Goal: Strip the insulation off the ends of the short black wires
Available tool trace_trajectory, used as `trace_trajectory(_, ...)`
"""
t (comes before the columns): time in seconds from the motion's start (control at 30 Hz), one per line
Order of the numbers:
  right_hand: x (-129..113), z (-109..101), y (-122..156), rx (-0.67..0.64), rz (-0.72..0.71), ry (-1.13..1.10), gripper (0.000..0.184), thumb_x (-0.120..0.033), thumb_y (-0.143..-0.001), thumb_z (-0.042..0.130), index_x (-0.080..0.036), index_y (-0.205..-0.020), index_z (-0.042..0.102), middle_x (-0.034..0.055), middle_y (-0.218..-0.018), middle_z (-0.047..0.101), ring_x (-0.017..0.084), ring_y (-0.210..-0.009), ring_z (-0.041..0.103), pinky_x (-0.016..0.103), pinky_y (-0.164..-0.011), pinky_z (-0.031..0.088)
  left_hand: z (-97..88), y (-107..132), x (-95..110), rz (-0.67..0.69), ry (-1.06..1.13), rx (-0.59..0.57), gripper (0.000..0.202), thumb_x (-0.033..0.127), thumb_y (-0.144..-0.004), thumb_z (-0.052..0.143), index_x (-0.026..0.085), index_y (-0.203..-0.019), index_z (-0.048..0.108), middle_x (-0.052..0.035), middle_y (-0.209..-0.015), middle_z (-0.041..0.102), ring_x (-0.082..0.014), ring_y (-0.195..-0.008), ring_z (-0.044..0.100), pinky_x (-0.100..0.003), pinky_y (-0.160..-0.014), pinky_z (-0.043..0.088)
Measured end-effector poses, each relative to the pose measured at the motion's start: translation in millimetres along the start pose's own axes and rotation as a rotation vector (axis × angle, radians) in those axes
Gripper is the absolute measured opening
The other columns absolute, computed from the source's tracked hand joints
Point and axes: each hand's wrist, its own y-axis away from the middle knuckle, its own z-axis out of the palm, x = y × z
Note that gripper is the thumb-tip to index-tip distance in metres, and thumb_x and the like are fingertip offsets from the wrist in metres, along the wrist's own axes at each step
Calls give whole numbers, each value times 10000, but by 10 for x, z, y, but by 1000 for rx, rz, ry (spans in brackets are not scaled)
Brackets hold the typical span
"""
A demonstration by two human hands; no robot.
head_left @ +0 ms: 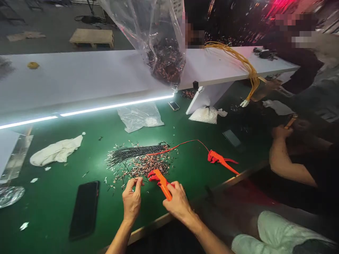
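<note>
Pinched between the fingertips of my left hand (pixel 133 197) is a thin black wire (pixel 128 170), slanting up toward the pile. My right hand (pixel 178 201) grips orange-and-red wire strippers (pixel 162 182) by the handles, their jaws close to my left fingertips. Just beyond both hands lies a heap of short copper-tipped wire scraps (pixel 152 165). A bundle of black wires (pixel 137 151) rests along the heap's far side. Across it runs a red cord (pixel 182 144) toward a second pair of orange-and-red strippers (pixel 221 160) at the table's right edge.
A black phone (pixel 84 210) and a white glove (pixel 57 151) lie on the green tabletop (pixel 53 197) at left. Beyond are plastic bags and a lit white shelf (pixel 79 76), bearing a bag of scraps (pixel 168 63) and yellow wires (pixel 250 67). Co-workers' arms (pixel 286 160) are at right.
</note>
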Motion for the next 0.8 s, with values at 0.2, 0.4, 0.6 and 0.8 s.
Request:
trace_trajectory(0.2, -2, -248, 23, -176, 123, -449, 173, -316, -845, 613, -172, -905, 538, -7, -791, 571, 142, -661, 544, 286, -617, 463, -117, -14, 425, -55, 198, 60, 420, 579, -784, 638, 164, -784, 696, -46, -767, 707, -174, -724, 624, -289, -751, 501)
trace_trajectory(0.4, -218, -451, 209, -168, 147, -811, 469, -292, -740, 583, -227, -1173, 415, 80, -1131, 605, 200, -922, 586, 326, -757, 489, -79, 175, 728, -93, 350, 19, 437, 596, -748, 672, 160, -776, 674, -43, -735, 690, -148, -618, 584, -269, -634, 499)
trace_trajectory(0.6, -356, -444, 259, -318, 163, -942, 427, -306, -768, 529, -159, -1168, 521, 136, -1064, 665, 255, -946, 641, 367, -750, 512, -84, 268, 833, -135, 401, 13, 416, 585, -728, 711, 171, -737, 674, -14, -650, 638, -147, -645, 560, -253, -673, 488)
trace_trajectory(0.8, -239, -92, 175, -120, 110, -735, 593, -497, -774, 616, -216, -1242, 384, 89, -1081, 621, 241, -885, 631, 365, -782, 490, -140, 322, 723, -188, 461, -180, 505, 652, -609, 767, 154, -692, 740, -159, -1065, 706, -264, -904, 643, -325, -727, 530)
